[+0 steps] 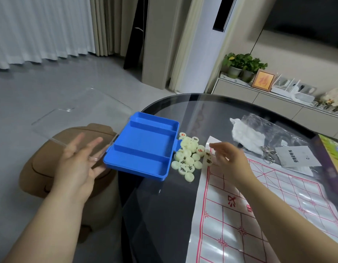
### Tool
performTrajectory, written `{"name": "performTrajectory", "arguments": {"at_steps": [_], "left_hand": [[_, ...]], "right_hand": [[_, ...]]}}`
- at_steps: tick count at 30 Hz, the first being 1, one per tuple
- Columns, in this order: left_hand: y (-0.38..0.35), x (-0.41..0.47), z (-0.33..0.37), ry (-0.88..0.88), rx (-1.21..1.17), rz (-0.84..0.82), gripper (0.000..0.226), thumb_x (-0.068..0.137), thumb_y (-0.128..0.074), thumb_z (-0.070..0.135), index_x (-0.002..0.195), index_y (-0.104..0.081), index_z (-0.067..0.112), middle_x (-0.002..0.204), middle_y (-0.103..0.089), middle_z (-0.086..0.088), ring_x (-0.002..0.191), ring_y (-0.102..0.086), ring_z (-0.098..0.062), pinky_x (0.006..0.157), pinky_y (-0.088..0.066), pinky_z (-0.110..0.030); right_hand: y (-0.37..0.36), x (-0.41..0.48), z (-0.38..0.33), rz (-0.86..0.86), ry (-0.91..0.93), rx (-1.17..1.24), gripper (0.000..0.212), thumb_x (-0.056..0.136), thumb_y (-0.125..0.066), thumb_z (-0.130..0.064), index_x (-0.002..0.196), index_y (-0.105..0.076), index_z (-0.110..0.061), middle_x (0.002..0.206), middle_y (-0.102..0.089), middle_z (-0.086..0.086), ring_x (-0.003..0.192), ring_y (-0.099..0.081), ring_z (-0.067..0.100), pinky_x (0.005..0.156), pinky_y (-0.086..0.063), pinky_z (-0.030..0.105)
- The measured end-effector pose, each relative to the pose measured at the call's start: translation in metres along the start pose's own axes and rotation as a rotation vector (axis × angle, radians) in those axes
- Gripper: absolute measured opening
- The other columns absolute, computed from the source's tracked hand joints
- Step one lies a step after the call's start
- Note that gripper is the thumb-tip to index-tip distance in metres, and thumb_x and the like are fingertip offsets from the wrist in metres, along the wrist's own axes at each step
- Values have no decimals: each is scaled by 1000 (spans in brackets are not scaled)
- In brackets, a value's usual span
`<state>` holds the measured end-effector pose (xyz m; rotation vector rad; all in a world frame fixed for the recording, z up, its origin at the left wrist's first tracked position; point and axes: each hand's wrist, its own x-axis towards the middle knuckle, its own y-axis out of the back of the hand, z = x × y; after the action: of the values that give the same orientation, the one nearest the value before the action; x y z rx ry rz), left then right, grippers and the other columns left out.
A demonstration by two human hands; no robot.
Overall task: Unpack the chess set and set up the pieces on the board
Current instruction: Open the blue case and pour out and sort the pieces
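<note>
A blue box [143,147] with three bare compartments lies tilted at the glass table's left edge, partly over the rim. Its clear lid [69,114] swings open to the left. My left hand [77,162] is pressed flat under that lid with fingers spread and the thumb by the box's corner, holding it up. Several pale round chess pieces [189,156] with red or black characters lie in a heap to the right of the box. My right hand [229,158] hovers over the white board sheet [278,196] with red lines, fingertips on two pieces at its far corner.
A brown stool [69,141] stands below the lid, off the table. Behind the board lie a white crumpled cloth [246,137], a plastic bag with metal rings [269,154], a leaflet [295,156] and a colourful box [333,154]. The table's curved rim [137,205] runs close on the left.
</note>
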<state>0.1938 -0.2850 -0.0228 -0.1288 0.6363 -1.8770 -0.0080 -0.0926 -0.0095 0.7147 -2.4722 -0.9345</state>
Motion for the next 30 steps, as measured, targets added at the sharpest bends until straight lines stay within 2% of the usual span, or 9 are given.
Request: {"name": "performTrajectory", "arguments": {"at_steps": [4, 7, 10, 13, 18, 22, 26, 28, 30], "left_hand": [[-1, 0, 5, -28, -59, 16, 38, 95, -34, 3, 128, -37, 22, 94, -58, 2, 89, -60, -16, 65, -47, -34], [-6, -2, 7, -50, -81, 40, 35, 95, -34, 2, 122, -37, 24, 95, -58, 3, 90, -60, -15, 66, -47, -33], [-22, -2, 7, -58, -82, 40, 43, 95, -36, 3, 134, -34, 21, 96, -56, 2, 98, -58, -21, 71, -48, -35], [-55, 3, 6, -63, -59, 10, 44, 95, -37, 2, 135, -32, 20, 101, -55, -2, 95, -58, -21, 77, -49, -37], [-127, 30, -3, -40, 0, -43, 46, 93, -45, 5, 135, -33, 19, 112, -52, -5, 95, -56, -20, 67, -50, -30], [-165, 58, -24, 18, 49, -44, 46, 94, -39, 1, 136, -32, 18, 113, -53, -5, 93, -56, -17, 63, -50, -29], [-182, 87, -44, 53, 89, -6, 47, 93, -35, -2, 137, -29, 15, 127, -52, -8, 102, -58, -19, 78, -49, -39], [-188, 99, -51, 64, 126, -5, 47, 93, -35, -2, 137, -28, 14, 130, -52, -8, 104, -58, -20, 90, -46, -45], [-194, 106, -56, 72, 159, -6, 47, 93, -38, -1, 137, -29, 11, 131, -52, -9, 109, -58, -21, 95, -44, -46]], "right_hand": [[4, -11, 19, -192, 82, -324, 38, 92, -49, -19, 131, -47, -15, 138, -46, 0, 128, -40, 16, 101, -28, 22], [6, -15, 22, -220, 130, -413, 44, 93, -47, -26, 136, -41, -17, 143, -39, -1, 134, -31, 16, 110, -22, 26], [6, -17, 22, -215, 124, -389, 46, 93, -46, -28, 137, -38, -18, 141, -42, -2, 133, -33, 16, 111, -27, 30], [6, -17, 23, -191, 130, -380, 48, 93, -47, -29, 138, -36, -18, 141, -41, -3, 133, -32, 16, 111, -26, 29], [7, -16, 28, -176, 178, -353, 47, 93, -45, -34, 138, -37, -22, 145, -37, -8, 136, -26, 10, 112, -19, 24], [6, -15, 31, -169, 193, -343, 48, 93, -39, -42, 138, -35, -27, 146, -33, -12, 138, -23, 8, 113, -16, 22], [10, -14, 31, -195, 198, -329, 47, 95, -37, -38, 140, -29, -29, 148, -27, -16, 139, -14, 5, 112, -10, 19], [12, -14, 31, -201, 191, -307, 47, 95, -38, -36, 140, -28, -31, 148, -27, -15, 139, -13, 5, 111, -11, 17], [12, -13, 32, -200, 168, -275, 46, 94, -40, -36, 139, -28, -34, 147, -28, -12, 138, -16, 7, 110, -13, 17]]}}
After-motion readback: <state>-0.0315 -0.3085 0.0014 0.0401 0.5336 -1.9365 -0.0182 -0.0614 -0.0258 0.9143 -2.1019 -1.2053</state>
